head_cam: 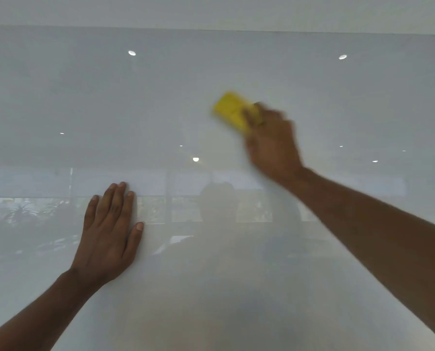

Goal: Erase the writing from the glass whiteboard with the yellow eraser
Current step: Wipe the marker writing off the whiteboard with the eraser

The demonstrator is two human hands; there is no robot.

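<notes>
The glass whiteboard [350,102] fills almost the whole view, pale grey and glossy. I see no writing on it. My right hand [273,143] grips the yellow eraser [230,110] and presses it against the glass right of centre; both are blurred by motion. My left hand [108,231] lies flat on the glass at lower left, fingers extended and close together, holding nothing.
The board's top edge [211,29] runs across the upper part of the view, with white wall above. The glass reflects ceiling lights, windows, plants and a person's dim outline.
</notes>
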